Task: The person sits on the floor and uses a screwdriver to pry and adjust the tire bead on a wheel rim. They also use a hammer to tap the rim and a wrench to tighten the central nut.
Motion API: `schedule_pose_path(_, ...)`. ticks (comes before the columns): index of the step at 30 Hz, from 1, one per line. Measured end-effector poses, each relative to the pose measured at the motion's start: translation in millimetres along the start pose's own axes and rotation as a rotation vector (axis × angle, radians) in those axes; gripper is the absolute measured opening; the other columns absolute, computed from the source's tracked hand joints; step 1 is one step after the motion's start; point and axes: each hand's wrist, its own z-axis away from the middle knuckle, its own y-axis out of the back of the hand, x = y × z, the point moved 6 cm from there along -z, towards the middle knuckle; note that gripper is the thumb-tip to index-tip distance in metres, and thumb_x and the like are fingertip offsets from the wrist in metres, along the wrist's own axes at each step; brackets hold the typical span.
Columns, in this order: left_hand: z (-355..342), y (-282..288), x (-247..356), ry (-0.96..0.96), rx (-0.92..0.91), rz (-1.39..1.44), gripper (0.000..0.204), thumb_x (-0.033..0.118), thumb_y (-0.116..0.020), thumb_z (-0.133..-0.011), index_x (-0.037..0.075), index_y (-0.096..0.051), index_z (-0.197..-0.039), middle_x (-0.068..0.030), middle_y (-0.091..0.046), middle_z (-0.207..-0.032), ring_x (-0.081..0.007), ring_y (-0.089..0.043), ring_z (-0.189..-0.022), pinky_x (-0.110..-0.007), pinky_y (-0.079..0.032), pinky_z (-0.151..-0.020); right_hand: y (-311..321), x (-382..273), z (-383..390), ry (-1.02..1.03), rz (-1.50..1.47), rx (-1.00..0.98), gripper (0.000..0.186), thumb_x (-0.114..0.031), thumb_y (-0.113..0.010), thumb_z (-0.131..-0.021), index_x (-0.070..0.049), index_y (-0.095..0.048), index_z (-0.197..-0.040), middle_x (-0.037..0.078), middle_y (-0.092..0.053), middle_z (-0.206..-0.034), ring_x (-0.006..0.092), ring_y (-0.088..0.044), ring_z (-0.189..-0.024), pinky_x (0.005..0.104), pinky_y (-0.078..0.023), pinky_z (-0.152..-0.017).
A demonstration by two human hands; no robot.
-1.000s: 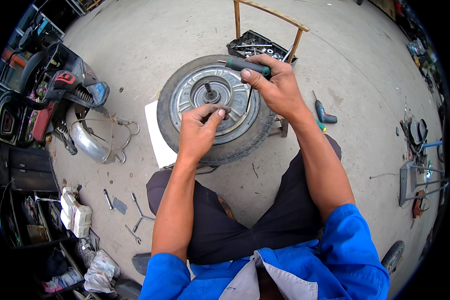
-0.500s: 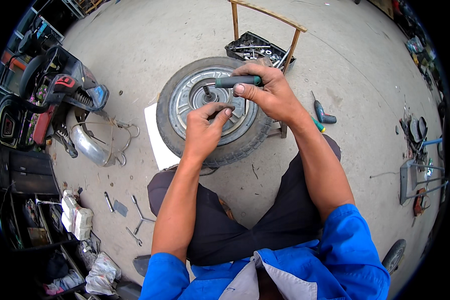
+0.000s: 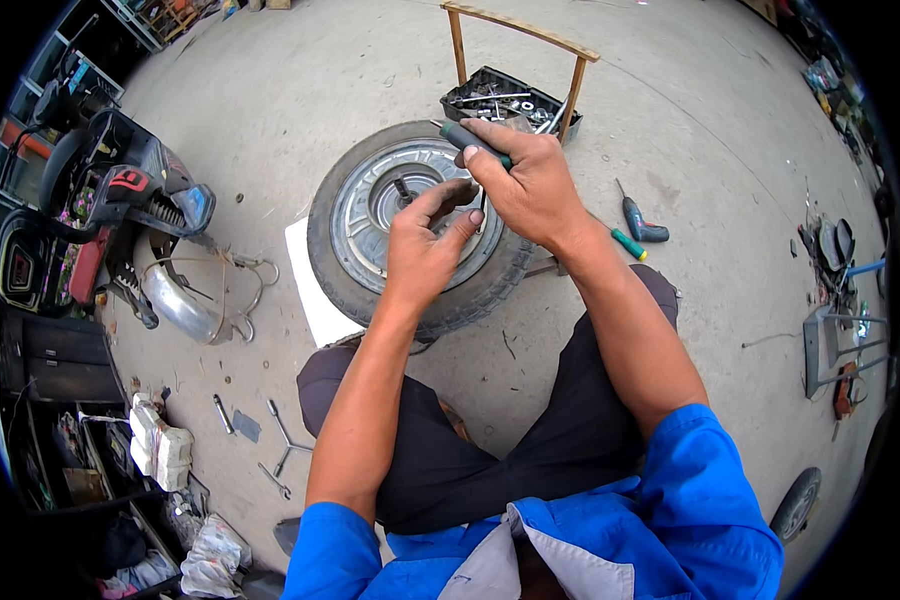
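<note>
A wheel (image 3: pixel 355 250) with a black tyre and grey metal hub lies flat in front of me, its axle (image 3: pixel 402 188) pointing up. My right hand (image 3: pixel 530 180) is closed around a screwdriver (image 3: pixel 470 138) with a dark grey and green handle, tilted above the wheel's far right side. A short metal tip shows at its far left end. Over the hub, my left hand (image 3: pixel 428 235) has curved fingers, with a gap between thumb and forefinger. A thin dark rod (image 3: pixel 483 202) stands right beside those fingertips; what holds it is hidden.
Beyond the wheel sits a black toolbox (image 3: pixel 485 110) under a wooden frame (image 3: pixel 520 28). A green screwdriver (image 3: pixel 627 243) and a teal-handled tool (image 3: pixel 642 220) lie to the right. At left are a partly dismantled scooter (image 3: pixel 140 190), a three-armed wrench (image 3: pixel 288 440) and black bins (image 3: pixel 45 345).
The screwdriver has swung from level to tilted, its metal tip now pointing up and left. My left hand has shifted right, and its thumb and forefinger have parted.
</note>
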Motion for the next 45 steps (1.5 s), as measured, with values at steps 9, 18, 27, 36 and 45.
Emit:
schedule_pose_path(9,-14.4,-11.5,-0.8,-0.133,0.073,-0.136,0.016,-0.001,-0.072,-0.085,-0.004,-0.075,-0.100,-0.0124,-0.075,-0.082,-0.0122,-0.066,-0.071,-0.028,-0.051,-0.066,-9.0,16.9,0.3,-0.386,-0.722,-0.231,0.060,-0.016,-0.052,-0.089,0.013,-0.048,-0.141,0.019,-0.066,-0.127,0.0237,-0.061,-0.116,0.0348,-0.046,-0.101)
schedule_pose_path(18,-11.0,-12.6,-6.0,-0.061,0.037,-0.183,0.014,0.000,-0.064,-0.095,-0.005,-0.073,-0.104,-0.0067,-0.074,-0.088,-0.0103,-0.066,-0.082,-0.025,-0.052,-0.075,-6.3,35.0,0.3,-0.411,-1.034,-0.165,0.051,-0.015,-0.071,-0.084,0.007,-0.058,-0.127,0.012,-0.067,-0.106,0.0167,-0.064,-0.092,0.0306,-0.051,-0.085)
schedule_pose_path(27,-12.6,-13.2,-3.1,-0.119,0.121,-0.018,0.015,-0.001,-0.061,-0.096,-0.005,-0.073,-0.104,-0.0069,-0.072,-0.080,-0.0099,-0.064,-0.075,-0.027,-0.051,-0.069,5.0,35.3,-0.1,-0.372,-1.042,-0.196,0.032,-0.024,-0.072,-0.089,0.006,-0.069,-0.102,0.009,-0.067,-0.079,0.0144,-0.068,-0.067,0.0260,-0.055,-0.058)
schedule_pose_path(36,-12.0,-17.8,0.3,-0.141,0.008,-0.201,0.012,0.001,-0.063,-0.095,-0.005,-0.072,-0.101,-0.0078,-0.073,-0.079,-0.0114,-0.065,-0.072,-0.028,-0.052,-0.067,1.8,13.9,-8.5,-0.053,-0.252,0.048,0.048,-0.019,-0.087,-0.073,0.002,-0.065,-0.110,0.002,-0.061,-0.086,0.0097,-0.056,-0.084,0.0263,-0.049,-0.074)
schedule_pose_path(45,-11.5,-21.3,-0.3,-0.080,-0.053,-0.152,0.014,0.004,-0.062,-0.099,-0.005,-0.071,-0.102,-0.0062,-0.072,-0.081,-0.0084,-0.063,-0.077,-0.025,-0.050,-0.069,-9.2,20.5,-11.1,-0.243,-0.514,-0.013,0.047,-0.016,-0.070,-0.084,0.009,-0.063,-0.122,0.012,-0.071,-0.093,0.0101,-0.062,-0.077,0.0223,-0.047,-0.062)
